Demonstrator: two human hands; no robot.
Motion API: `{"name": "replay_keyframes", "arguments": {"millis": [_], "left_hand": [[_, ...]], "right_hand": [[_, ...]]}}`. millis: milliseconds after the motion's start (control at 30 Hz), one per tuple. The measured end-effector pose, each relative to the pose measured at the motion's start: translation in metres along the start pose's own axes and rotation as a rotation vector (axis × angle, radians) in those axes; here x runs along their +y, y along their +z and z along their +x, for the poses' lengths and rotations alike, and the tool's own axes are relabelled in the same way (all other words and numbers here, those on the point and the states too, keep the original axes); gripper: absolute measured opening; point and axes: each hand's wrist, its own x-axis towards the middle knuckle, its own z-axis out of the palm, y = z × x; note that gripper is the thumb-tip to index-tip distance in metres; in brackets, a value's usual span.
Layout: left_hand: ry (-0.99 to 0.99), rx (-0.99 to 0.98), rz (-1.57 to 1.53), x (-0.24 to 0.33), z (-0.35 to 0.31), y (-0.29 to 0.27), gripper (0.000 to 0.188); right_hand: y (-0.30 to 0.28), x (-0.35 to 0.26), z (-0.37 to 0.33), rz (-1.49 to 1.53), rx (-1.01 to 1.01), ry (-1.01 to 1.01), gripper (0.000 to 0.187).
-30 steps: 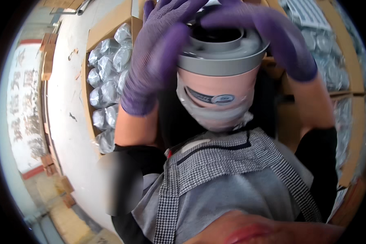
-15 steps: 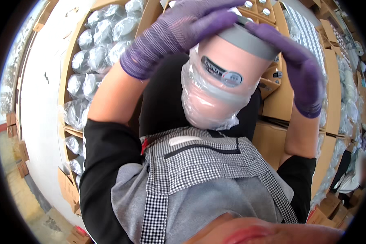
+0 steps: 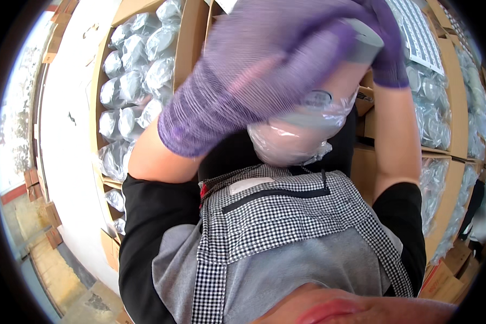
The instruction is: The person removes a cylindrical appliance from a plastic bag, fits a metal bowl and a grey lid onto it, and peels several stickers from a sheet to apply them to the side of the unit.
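Note:
A pale pink tumbler (image 3: 337, 86) with a grey top stands tilted between my thighs. Clear plastic film (image 3: 294, 137) is bunched round its lower part. My left hand (image 3: 278, 65), in a striped purple glove, reaches across the front of the tumbler and hides much of its upper side; motion smears its fingers. On the far right side of the grey top is my right hand (image 3: 387, 51), gloved the same way and curled against it, its fingertips partly hidden.
On the left an open carton (image 3: 100, 97) holds rows of plastic-wrapped items (image 3: 129, 81). More wrapped items (image 3: 434, 119) fill cartons on the right, with a striped sheet (image 3: 421, 40) lying over some. A checked apron (image 3: 270, 216) covers my lap.
My left hand has come down and right across the tumbler, covering its label. My right hand has shifted up and in against the grey top. The view has shifted slightly.

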Motion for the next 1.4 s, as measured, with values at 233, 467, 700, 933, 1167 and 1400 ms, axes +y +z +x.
{"name": "replay_keyframes", "arguments": {"millis": [233,467,700,933,1167,1400], "left_hand": [[0.122,-0.109,-0.277,-0.052,-0.014,-0.006,0.028],[-0.455,-0.073,-1.093,-0.097,-0.040,0.038,0.050],[-0.393,-0.502,-1.824,-0.111,-0.066,0.105,0.048],[-0.529,-0.339,-1.446,-0.115,-0.081,0.103,0.048],[-0.485,-0.073,-0.372,-0.132,-0.070,0.077,0.048],[0.049,0.234,-0.564,-0.079,-0.027,-0.018,0.077]], "right_hand": [[-0.017,0.023,-0.009,-0.008,-0.473,-0.269,0.045],[0.021,-0.142,0.012,-0.881,-0.895,-0.044,0.039],[0.069,-0.185,0.008,-1.181,-1.237,-0.223,0.036],[0.071,-0.152,-0.005,-1.138,-0.686,0.397,0.020],[0.059,-0.118,0.062,-0.844,-0.509,0.869,0.029],[-0.108,0.199,0.071,-1.535,-0.783,0.276,0.051]]}}
